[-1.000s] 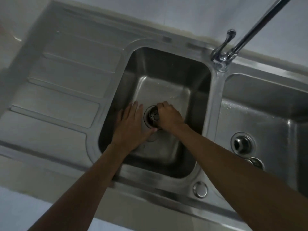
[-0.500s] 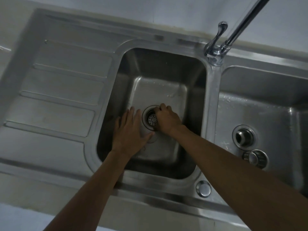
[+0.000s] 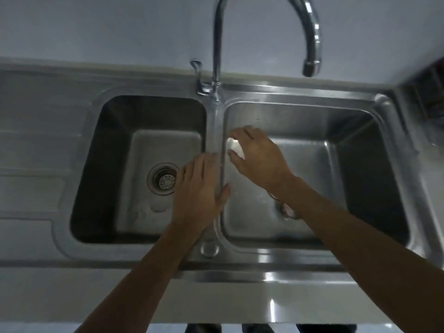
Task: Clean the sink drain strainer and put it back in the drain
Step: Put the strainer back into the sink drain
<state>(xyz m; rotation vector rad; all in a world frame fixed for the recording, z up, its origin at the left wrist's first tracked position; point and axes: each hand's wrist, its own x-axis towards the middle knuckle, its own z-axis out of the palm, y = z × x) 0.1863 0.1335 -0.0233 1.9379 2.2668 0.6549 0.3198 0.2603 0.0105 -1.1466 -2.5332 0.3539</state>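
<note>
Stainless double sink fills the view, with its drainboard at far left. The strainer sits in the left basin's drain, just left of the left hand, whose fingers lie straight and pressed together beside the divider. The right hand hovers over the right basin (somewhat blurred), fingers loosely curved and apart, gripping nothing.

Left hand: centre of frame, flat, fingers straight, pointing up.
Right hand: just right of it, fingers loosely curved, pointing left.
</note>
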